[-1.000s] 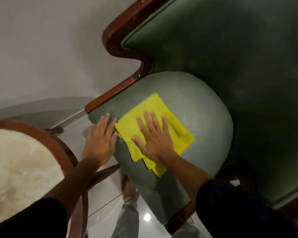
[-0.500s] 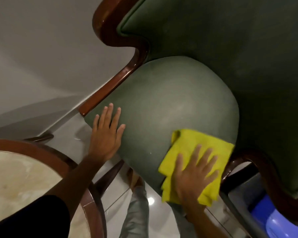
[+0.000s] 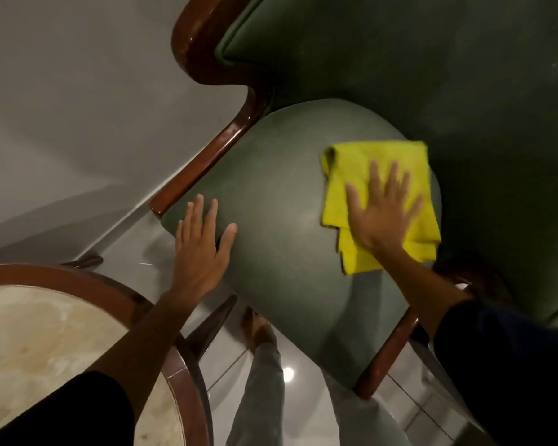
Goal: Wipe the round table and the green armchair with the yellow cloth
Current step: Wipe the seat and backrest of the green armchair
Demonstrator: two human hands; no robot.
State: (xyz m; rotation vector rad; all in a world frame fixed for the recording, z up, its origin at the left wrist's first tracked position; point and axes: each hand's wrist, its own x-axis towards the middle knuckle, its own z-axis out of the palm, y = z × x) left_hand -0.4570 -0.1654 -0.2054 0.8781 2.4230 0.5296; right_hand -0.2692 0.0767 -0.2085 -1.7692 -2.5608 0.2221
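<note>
The green armchair (image 3: pixel 287 194) fills the middle and right, with a rounded seat cushion and a dark wooden frame. A folded yellow cloth (image 3: pixel 351 175) lies flat on the cushion's right side, near the backrest. My right hand (image 3: pixel 380 210) presses down on the cloth with fingers spread. My left hand (image 3: pixel 200 249) rests flat on the cushion's left front edge, fingers apart, holding nothing. The round table (image 3: pixel 45 342), pale marbled top in a brown wooden rim, sits at the lower left, partly under my left arm.
A grey wall rises at the upper left, meeting a glossy tiled floor (image 3: pixel 136 249). My legs in grey trousers (image 3: pixel 258 394) and a foot stand between table and chair. The chair's wooden leg (image 3: pixel 384 358) angles down at the lower right.
My right hand slid the yellow cloth from the cushion's left, down to its lower right edge, then up toward the backrest. My left hand stayed on the cushion's left edge.
</note>
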